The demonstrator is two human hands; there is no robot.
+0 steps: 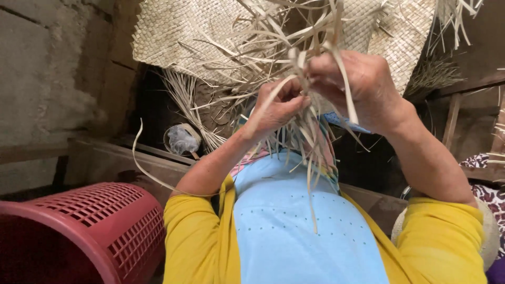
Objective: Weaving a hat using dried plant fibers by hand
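A pale woven straw mat (179, 37) hangs in front of me, its unfinished edge ending in many loose flat strips (294, 131) that dangle over my light blue top. My left hand (276, 108) pinches a few of these strips between thumb and fingers. My right hand (357, 87), a little higher and to the right, is closed on other strips, one of them (344, 79) running down across its back. Both hands meet at the mat's frayed edge. My sleeves are yellow.
A red plastic lattice basket (89, 226) stands at the lower left. Behind it are a wooden ledge (115, 158), a grey wall (47, 79) and a small round container with clear plastic (181, 139). A bundle of straw (184, 100) lies beneath the mat. Patterned cloth (489, 189) shows at right.
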